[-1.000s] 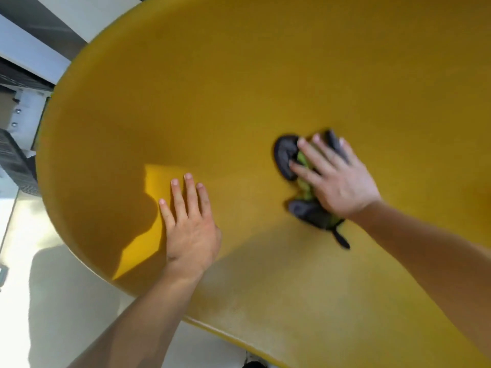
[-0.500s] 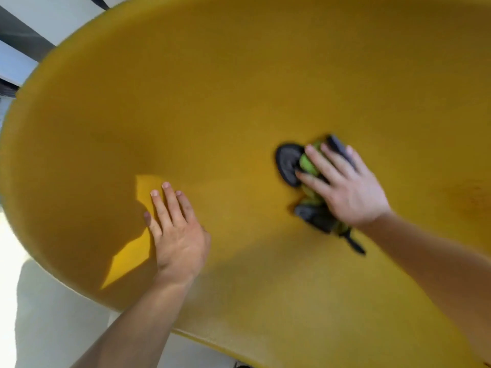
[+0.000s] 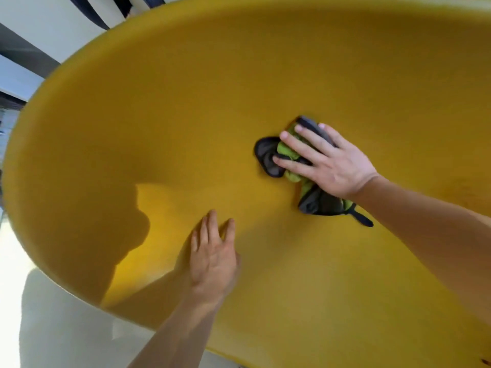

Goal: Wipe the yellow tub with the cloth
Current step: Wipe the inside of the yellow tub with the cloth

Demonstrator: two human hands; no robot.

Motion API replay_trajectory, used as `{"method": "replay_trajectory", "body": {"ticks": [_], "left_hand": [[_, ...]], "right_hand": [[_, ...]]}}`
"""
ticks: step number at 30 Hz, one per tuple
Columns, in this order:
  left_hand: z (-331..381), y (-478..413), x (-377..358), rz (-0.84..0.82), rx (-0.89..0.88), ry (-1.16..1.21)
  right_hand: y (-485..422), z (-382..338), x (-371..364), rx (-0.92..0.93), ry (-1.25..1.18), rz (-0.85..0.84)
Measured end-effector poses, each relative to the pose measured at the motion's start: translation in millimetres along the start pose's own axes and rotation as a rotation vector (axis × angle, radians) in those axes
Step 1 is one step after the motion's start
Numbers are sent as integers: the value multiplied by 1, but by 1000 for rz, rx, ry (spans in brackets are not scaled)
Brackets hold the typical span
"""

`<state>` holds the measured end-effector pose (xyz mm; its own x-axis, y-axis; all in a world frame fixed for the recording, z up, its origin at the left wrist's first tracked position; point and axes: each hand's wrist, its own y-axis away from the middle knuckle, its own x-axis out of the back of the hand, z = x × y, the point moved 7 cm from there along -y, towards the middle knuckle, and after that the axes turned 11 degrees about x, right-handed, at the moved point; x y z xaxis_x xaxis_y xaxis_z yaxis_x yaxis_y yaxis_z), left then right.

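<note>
Just one view, head-mounted, aimed forward and steeply down, tilted a bit. Very close in: yellow tub [image 3: 186,107] fills nearly the whole wide-angle frame, both forearms reaching in from the bottom edge. Sliver of pale floor [image 3: 53,328] lower left.

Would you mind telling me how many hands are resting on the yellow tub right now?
2. The left hand lies flat and empty on the yellow tub; the right hand presses the cloth against it farther in.
</note>
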<state>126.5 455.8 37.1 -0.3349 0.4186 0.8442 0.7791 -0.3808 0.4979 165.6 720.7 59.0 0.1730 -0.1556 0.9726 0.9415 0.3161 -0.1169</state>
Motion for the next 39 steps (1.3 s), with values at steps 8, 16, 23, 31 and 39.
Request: {"method": "replay_trajectory", "body": {"ticks": [8, 16, 23, 31, 39], "left_hand": [[-20, -2, -6, 48, -21, 67], [-15, -5, -6, -128, 68, 42], [54, 11, -3, -268, 185, 227], [128, 68, -34, -428, 93, 309], [135, 93, -49, -468, 45, 143]], "right_hand": [[-158, -114, -4, 116, -195, 63], [-9, 11, 28, -104, 135, 5], [228, -31, 44, -484, -146, -460], [205, -23, 38, -146, -150, -596], [287, -83, 74, -359, -332, -977]]}}
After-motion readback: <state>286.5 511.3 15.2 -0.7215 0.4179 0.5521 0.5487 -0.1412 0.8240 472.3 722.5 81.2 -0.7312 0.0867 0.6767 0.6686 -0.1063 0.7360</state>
